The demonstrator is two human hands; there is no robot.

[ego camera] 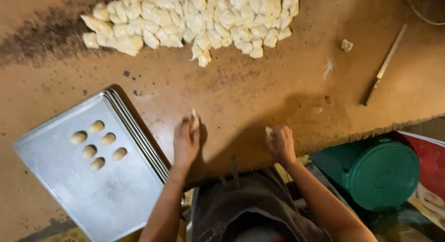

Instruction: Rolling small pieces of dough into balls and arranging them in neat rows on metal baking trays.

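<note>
My left hand [185, 142] presses a small piece of pale dough [194, 120] against the brown wooden table [250, 91]. My right hand [280, 143] is curled over another dough piece [268, 131] near the table's front edge. A large heap of cut dough chunks [194, 17] lies at the far side of the table. To my left, a stack of metal baking trays [55, 186] carries several shaped oval dough pieces [97, 144].
A knife [384, 66] lies on the table at the right, with a dough scrap [346, 45] beside it. A green lidded bucket [382, 172] stands below the table's edge at the right. A dark apron covers my lap.
</note>
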